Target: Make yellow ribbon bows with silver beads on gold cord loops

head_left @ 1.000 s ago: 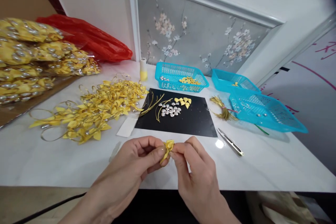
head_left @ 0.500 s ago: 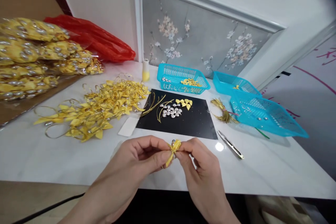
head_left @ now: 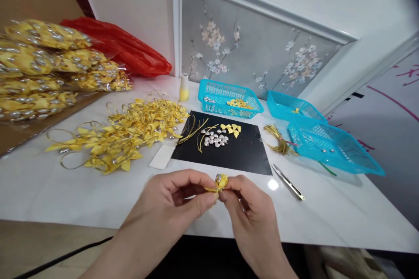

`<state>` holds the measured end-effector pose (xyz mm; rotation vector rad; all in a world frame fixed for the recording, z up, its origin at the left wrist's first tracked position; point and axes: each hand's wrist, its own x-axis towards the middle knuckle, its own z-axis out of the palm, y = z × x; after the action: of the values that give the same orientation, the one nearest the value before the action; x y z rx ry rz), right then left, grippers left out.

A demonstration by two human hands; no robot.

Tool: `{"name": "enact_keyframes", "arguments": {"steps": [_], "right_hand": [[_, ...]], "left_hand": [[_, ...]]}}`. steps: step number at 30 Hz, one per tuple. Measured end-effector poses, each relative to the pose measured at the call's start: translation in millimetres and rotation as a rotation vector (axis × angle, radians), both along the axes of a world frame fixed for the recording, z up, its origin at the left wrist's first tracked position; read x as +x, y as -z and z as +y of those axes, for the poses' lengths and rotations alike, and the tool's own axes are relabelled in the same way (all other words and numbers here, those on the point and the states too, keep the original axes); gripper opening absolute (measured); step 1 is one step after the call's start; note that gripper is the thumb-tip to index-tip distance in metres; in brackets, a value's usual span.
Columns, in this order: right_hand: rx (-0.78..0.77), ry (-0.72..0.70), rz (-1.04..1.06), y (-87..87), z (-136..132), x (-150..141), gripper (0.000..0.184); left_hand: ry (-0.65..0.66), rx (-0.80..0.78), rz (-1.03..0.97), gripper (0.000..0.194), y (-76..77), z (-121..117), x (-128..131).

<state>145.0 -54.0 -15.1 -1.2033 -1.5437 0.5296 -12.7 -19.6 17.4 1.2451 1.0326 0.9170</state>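
Observation:
Between my fingertips is a small yellow ribbon flower (head_left: 222, 182) with a silver bead showing at its top. My left hand (head_left: 178, 202) pinches its left side, where a thin gold cord or ribbon end pokes out. On the other side my right hand (head_left: 250, 209) grips the flower between thumb and forefinger. Both hands hover over the near edge of the white table. Beyond them lies a black mat (head_left: 242, 157) bearing silver beads (head_left: 216, 139), yellow ribbon pieces (head_left: 232, 129) and gold cords (head_left: 193, 130).
Yellow ribbon flowers (head_left: 131, 130) are heaped at left, below bagged bundles (head_left: 39, 61). A blue basket (head_left: 229, 89) stands behind the mat; another blue basket (head_left: 340, 144) is at right. Tweezers-like snips (head_left: 288, 183) lie near a cord bundle (head_left: 278, 139). A yellow-and-white bottle (head_left: 183, 88) stands behind.
The flower has turned slightly in my fingers: the yellow tail that hung down is no longer seen, and the bead shows more. My left fingertips moved a little right.

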Motion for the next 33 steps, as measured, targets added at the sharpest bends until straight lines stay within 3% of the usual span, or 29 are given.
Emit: {"name": "enact_keyframes", "arguments": {"steps": [6, 11, 18, 24, 28, 33], "right_hand": [[-0.055, 0.018, 0.072, 3.8, -0.3, -3.4, 0.018], [0.04, 0.059, 0.101, 8.2, -4.2, -6.4, 0.022], [0.352, 0.201, -0.351, -7.3, -7.0, -4.3, 0.018], [0.571, 0.342, -0.446, -18.8, -0.5, -12.7, 0.018], [0.558, 0.274, -0.267, -21.6, -8.1, -20.2, 0.022], [0.275, 0.002, 0.22, -25.3, -31.6, -8.8, 0.026]], "left_hand": [[-0.058, 0.13, 0.092, 0.009, -5.1, -1.4, 1.7], [-0.109, 0.198, 0.094, 0.01, -7.3, -3.7, 5.5], [-0.172, 0.306, 0.135, 0.012, -5.3, -4.0, 9.1], [-0.2, 0.384, 0.138, 0.016, -7.8, -3.5, 10.9], [-0.193, 0.273, 0.179, 0.011, -8.4, 0.9, 9.8], [-0.244, 0.208, 0.218, 0.005, -1.1, 8.8, 1.4]]}}
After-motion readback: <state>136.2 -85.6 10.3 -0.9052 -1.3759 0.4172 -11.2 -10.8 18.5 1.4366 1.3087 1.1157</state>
